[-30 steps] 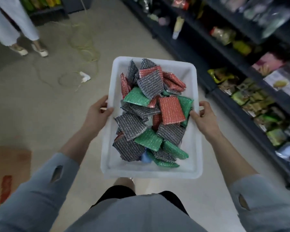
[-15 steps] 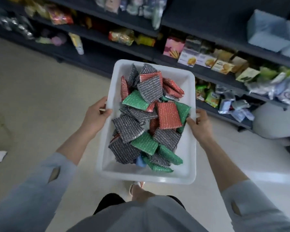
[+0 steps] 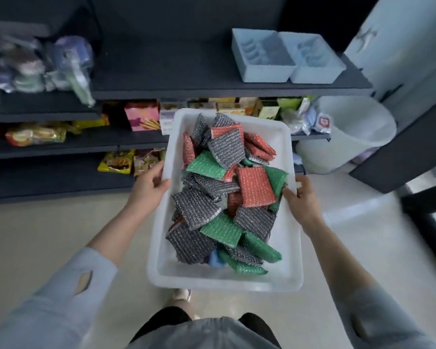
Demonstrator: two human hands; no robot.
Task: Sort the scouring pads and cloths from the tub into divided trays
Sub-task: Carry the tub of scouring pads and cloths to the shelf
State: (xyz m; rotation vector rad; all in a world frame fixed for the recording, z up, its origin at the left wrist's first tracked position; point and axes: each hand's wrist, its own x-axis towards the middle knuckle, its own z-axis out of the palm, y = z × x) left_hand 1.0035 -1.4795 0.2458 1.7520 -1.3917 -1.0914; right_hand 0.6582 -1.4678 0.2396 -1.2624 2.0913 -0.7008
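Nearest, the person's pale grey sleeves reach forward to a white rectangular plastic tub [image 3: 293, 260], carried clear of the floor at about waist height. The left hand [image 3: 146, 190] grips the tub's left rim, thumb hooked over the edge and the fingers curled under it. The right hand [image 3: 303, 200] grips the right rim opposite, thumb inside the wall; its fingers [image 3: 298, 181] wrap the lip. Both holds sit about halfway along the long sides, which should keep the load balanced.

Inside lies a loose heap of square metallic-thread scouring pads [image 3: 227, 195] in grey, green and red, with a scrap of blue cloth [image 3: 215, 259] half buried near the close end. Nothing has been sorted yet.

Beyond, on the dark upper shelf [image 3: 174, 81], two pale blue divided plastic trays [image 3: 286, 56] stand side by side, touching. The step in hand looks like bringing the tub to them. Done well, it means keeping the tub level so the heap does not slide, and setting it on the bare shelf just left of the trays before either hand lets go. The white bin [image 3: 347, 132] at the right stands close enough to catch a corner.
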